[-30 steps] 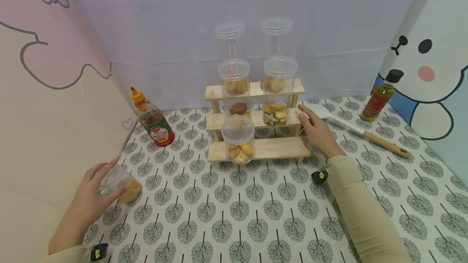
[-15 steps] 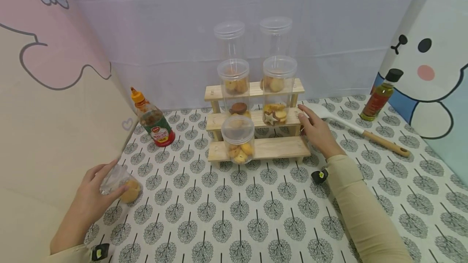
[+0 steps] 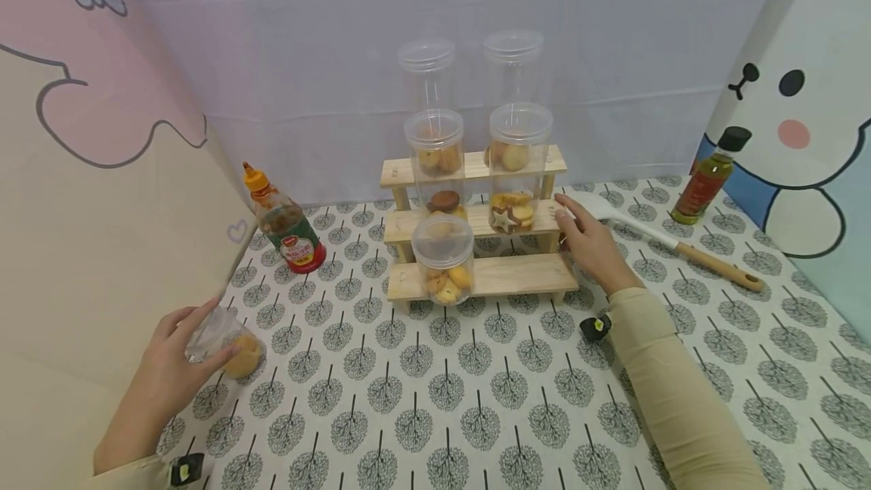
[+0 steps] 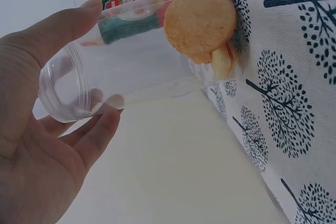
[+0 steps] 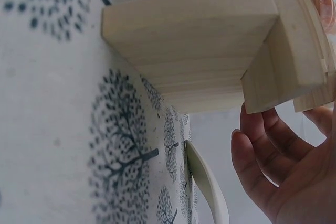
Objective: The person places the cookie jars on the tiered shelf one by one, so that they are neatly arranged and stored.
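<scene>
My left hand (image 3: 163, 373) grips a tall clear lidded jar (image 4: 144, 74) at the table's left side, thumb on one side and fingers on the other near the lid. Round pale cookies (image 4: 202, 22) sit at its base. My right hand (image 3: 599, 252) holds the right end of the middle step of a three-step wooden display rack (image 3: 520, 276); its curled fingers (image 5: 254, 153) meet the wood in the right wrist view. A short lidded jar (image 3: 445, 267) with cookies stands on the lowest step at left. Taller cookie jars (image 3: 520, 165) stand behind on the upper steps.
A sauce bottle (image 3: 289, 229) with an orange cap stands at left, beyond my left hand. Right of the rack lies a white spatula-like utensil (image 3: 714, 265) with a wooden handle. A dark-capped oil bottle (image 3: 704, 184) stands at far right. Fabric walls (image 3: 327, 89) close in the tree-print tablecloth.
</scene>
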Tool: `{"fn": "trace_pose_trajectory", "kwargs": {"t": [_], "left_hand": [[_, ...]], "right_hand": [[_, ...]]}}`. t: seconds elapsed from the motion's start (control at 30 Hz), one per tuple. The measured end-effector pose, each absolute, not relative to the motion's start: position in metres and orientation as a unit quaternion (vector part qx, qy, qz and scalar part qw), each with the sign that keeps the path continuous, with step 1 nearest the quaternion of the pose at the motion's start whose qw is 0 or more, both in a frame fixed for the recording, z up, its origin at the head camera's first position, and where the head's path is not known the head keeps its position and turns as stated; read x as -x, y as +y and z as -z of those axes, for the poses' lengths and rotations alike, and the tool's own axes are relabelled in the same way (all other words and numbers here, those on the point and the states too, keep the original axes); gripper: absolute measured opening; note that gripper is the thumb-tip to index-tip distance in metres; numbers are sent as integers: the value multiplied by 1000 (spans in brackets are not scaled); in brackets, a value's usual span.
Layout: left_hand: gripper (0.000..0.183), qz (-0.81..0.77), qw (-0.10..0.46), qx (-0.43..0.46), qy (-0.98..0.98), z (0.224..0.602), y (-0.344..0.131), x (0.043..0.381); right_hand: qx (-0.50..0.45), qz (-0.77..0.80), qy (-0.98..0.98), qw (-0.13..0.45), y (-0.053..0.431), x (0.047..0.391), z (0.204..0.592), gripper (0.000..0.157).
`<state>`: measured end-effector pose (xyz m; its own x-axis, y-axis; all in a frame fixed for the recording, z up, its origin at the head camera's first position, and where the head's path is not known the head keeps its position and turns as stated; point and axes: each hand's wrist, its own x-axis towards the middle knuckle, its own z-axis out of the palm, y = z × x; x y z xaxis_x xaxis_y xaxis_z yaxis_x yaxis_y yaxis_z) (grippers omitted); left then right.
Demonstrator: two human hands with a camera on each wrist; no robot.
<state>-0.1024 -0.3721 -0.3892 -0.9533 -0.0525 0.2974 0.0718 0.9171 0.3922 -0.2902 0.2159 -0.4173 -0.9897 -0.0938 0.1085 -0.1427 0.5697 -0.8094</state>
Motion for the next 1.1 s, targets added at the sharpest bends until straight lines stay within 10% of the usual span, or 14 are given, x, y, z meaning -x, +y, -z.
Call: {"fn": "trace_pose_trajectory", "kwargs": {"t": [1.1], "left_hand": [[77,198,166,174,-950,343,-269,122]], "right_hand": [[-65,-463,-884,27,218,291,418,61]]}}
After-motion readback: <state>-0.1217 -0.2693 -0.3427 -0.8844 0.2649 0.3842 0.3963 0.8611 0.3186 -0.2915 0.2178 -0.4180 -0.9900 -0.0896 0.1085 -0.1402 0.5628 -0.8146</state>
